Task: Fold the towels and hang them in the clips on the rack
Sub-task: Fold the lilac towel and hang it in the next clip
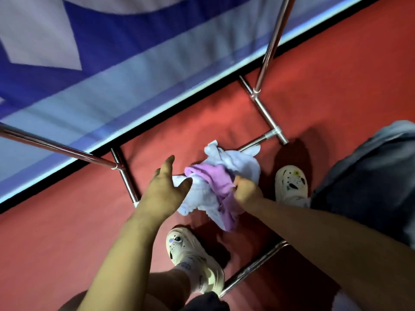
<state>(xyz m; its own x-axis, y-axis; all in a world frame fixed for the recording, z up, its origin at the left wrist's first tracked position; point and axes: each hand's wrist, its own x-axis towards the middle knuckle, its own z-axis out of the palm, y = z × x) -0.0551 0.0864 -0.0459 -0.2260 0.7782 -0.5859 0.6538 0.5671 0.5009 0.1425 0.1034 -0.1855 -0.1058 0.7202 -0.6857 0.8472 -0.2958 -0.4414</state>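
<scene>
Early stage: right hand [246, 191] is gripping the crumpled purple cloth towel [216, 182] in the floor pile; left hand [167, 187] is hovering spread, holding nothing. Nothing is looking folded; clips aren't visible.

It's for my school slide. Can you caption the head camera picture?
Right hand grips the purple towel in a crumpled pile on the red floor; left hand reaches in, open.

The single head-worn camera looks steeply down, close over both forearms, at the red floor [67, 221] below.
</scene>
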